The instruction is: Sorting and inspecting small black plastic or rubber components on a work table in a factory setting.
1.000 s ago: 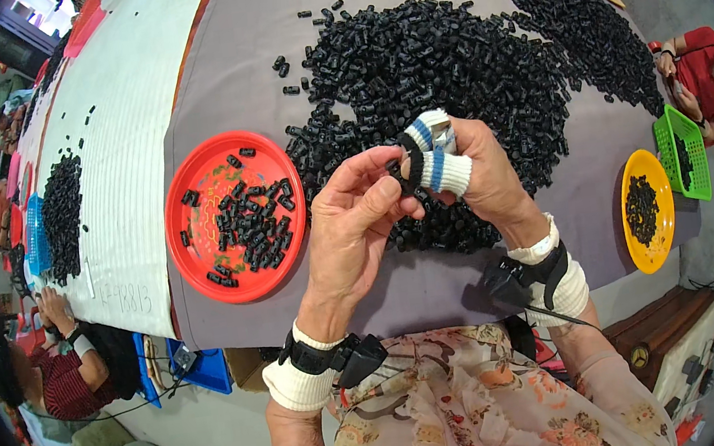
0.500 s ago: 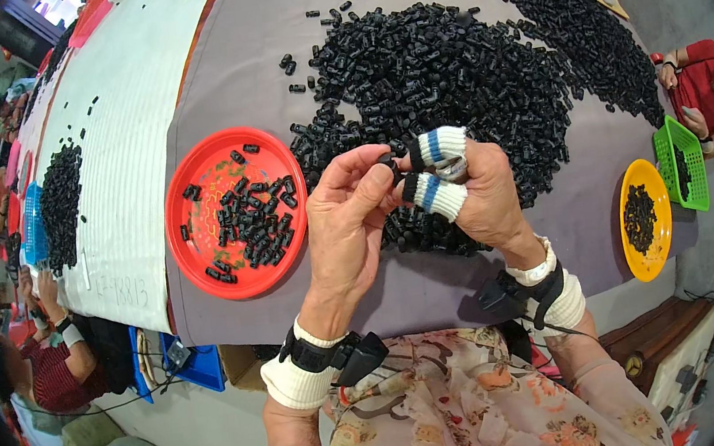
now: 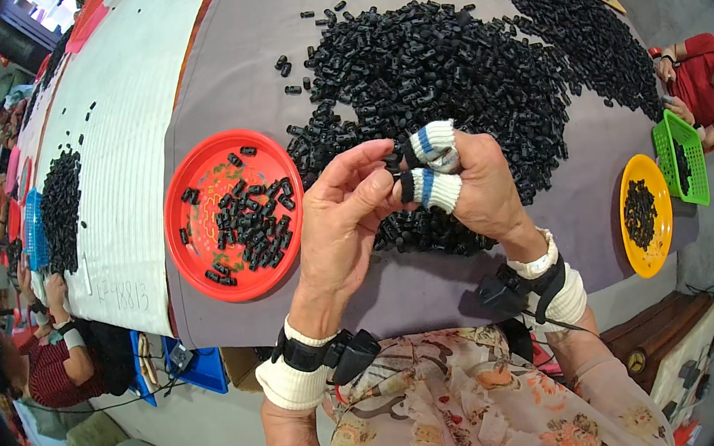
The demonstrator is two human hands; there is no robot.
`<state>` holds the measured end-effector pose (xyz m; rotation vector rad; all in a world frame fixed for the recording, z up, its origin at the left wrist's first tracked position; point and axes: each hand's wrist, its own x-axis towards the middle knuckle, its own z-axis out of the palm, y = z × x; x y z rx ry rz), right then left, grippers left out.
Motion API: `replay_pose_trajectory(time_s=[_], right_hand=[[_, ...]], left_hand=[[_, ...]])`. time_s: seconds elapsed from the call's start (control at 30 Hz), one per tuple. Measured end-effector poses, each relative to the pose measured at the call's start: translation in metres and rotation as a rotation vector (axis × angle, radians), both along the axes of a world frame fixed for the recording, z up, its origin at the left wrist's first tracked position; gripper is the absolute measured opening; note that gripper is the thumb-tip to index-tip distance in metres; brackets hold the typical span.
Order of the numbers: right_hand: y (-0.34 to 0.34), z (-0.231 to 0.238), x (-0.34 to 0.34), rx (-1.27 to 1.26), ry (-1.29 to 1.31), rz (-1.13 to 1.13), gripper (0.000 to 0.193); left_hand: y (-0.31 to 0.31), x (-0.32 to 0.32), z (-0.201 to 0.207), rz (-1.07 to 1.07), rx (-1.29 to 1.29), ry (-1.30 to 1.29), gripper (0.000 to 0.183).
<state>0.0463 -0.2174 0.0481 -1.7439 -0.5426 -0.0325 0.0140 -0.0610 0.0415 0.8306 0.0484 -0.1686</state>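
Just above the near edge of a big heap of small black cylindrical parts, my two hands meet. My left hand pinches a small black part between thumb and forefinger. From the right, my right hand closes on the same spot, its thumb and forefinger wrapped in white knitted sleeves with blue and black bands. Its fingertips press at the black part, which they mostly cover. On the left, apart from my left hand, a round red plate holds several similar black parts.
At the right lie a yellow plate of small black pieces and a green basket. More black parts spread along the far right of the grey cloth. Co-workers sit at left and right. A white-covered table adjoins on the left.
Both hands stay together at nearly the same place, with small finger shifts at the black part. The whole view has shifted slightly.
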Motion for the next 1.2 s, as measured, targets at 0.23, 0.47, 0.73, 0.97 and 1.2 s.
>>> replay_pose_trajectory(time_s=[0.23,0.47,0.73,0.97,1.2], right_hand=[[-0.001,0.008,0.004,-0.068,0.114,0.026,0.027],[-0.008,0.021,0.013,-0.25,0.104,0.164,0.039],[-0.002,0.036,0.015,-0.361,0.108,0.192,0.04],[0.0,0.039,0.018,-0.474,-0.017,0.198,0.041],[-0.002,0.038,0.019,-0.506,-0.015,0.22,0.04]], left_hand=[[0.002,0.001,-0.011,-0.051,-0.215,0.07,0.023],[0.003,0.001,-0.013,-0.1,-0.371,0.027,0.025],[0.003,-0.001,-0.01,-0.147,-0.377,0.009,0.026],[0.003,-0.001,-0.014,-0.117,-0.328,0.017,0.024],[0.001,-0.001,-0.009,-0.102,-0.286,0.035,0.023]])
